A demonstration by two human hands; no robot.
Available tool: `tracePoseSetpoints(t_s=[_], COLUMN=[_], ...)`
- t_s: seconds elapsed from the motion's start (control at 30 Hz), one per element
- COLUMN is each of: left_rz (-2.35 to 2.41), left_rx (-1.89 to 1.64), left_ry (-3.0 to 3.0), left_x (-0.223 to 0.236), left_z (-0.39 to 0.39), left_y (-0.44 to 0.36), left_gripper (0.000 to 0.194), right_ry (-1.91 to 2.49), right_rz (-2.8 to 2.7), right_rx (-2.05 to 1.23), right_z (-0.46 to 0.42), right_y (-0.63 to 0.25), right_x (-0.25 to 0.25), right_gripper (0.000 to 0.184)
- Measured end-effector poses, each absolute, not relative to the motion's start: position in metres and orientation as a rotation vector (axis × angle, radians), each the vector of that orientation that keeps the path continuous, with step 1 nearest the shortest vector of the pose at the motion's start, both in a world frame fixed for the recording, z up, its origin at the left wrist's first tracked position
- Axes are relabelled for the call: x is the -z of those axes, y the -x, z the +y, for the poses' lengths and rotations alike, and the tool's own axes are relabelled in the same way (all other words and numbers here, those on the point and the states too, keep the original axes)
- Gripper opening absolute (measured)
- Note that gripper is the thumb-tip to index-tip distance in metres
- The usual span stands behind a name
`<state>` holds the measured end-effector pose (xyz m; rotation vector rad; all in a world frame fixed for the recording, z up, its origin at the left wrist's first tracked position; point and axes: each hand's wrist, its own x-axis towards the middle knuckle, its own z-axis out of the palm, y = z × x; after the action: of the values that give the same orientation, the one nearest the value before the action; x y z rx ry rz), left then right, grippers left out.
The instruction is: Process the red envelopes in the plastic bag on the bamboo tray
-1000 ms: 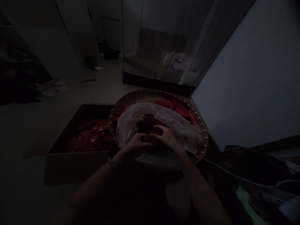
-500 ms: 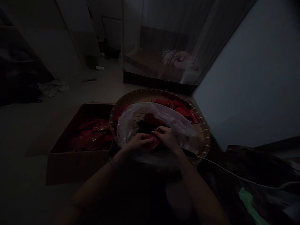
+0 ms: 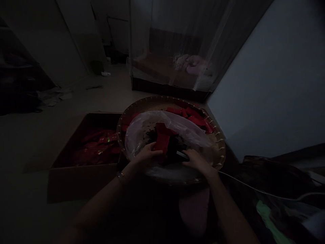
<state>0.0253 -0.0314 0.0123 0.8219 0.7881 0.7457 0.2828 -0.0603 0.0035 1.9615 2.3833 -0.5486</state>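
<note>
In the dim head view, my left hand [image 3: 147,155] grips a red packet [image 3: 163,142] by its near left edge, above a round woven tray [image 3: 221,145]. My right hand [image 3: 198,160] is closed on a dark object with a pale flat strip [image 3: 182,155] at its tip; its kind does not show. A crumpled clear plastic bag [image 3: 142,122] lies spread in the tray, with dark loose material [image 3: 151,136] inside it. Another red packet [image 3: 160,127] shows just beyond the held one.
Several red packets [image 3: 196,117] lie along the tray's far right rim. To the left stands a cardboard box [image 3: 68,181] with red packets [image 3: 93,145] in it. A white cable [image 3: 256,190] runs off to the right, near dark cloth and a green item [image 3: 265,211]. A wall [image 3: 256,88] rises at right.
My hands have moved apart. The right let go of the red packet, moved right and took the dark object with the pale strip. The left still holds a red packet, now more upright.
</note>
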Motion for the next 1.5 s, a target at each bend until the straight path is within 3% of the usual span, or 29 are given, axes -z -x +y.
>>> tracePoseSetpoints(t_s=[0.17,0.3,0.5,0.67,0.9,1.5], left_rz=[0.825,0.824,0.879,0.834,0.856,0.967], left_rx=[-0.685,-0.65,-0.595,-0.507,-0.458,-0.412], left_ry=[-0.911,-0.957,-1.08,-1.21,-1.294,-1.366], left_x=[-0.008,-0.006,-0.008,-0.016,-0.02,-0.017], left_z=[-0.03,-0.03,-0.035,-0.043,-0.048,-0.045], left_y=[-0.027,-0.028,-0.035,-0.052,-0.057,-0.043], left_gripper=[0.053,0.051,0.044,0.037,0.032,0.027], right_ry=[-2.082,-2.176,-2.429,-2.398,-2.527,-2.368], right_rz=[2.34,2.301,2.278,2.456,2.534,2.455], right_rx=[0.852,0.982,1.307,1.266,1.012,1.34], right_z=[-0.058,-0.06,-0.06,-0.064,-0.061,-0.055], right_y=[-0.289,-0.296,-0.298,-0.277,-0.258,-0.275], right_x=[0.0,-0.001,-0.035,-0.063,-0.069,-0.066], right_gripper=[0.057,0.049,0.056,0.054,0.029,0.045])
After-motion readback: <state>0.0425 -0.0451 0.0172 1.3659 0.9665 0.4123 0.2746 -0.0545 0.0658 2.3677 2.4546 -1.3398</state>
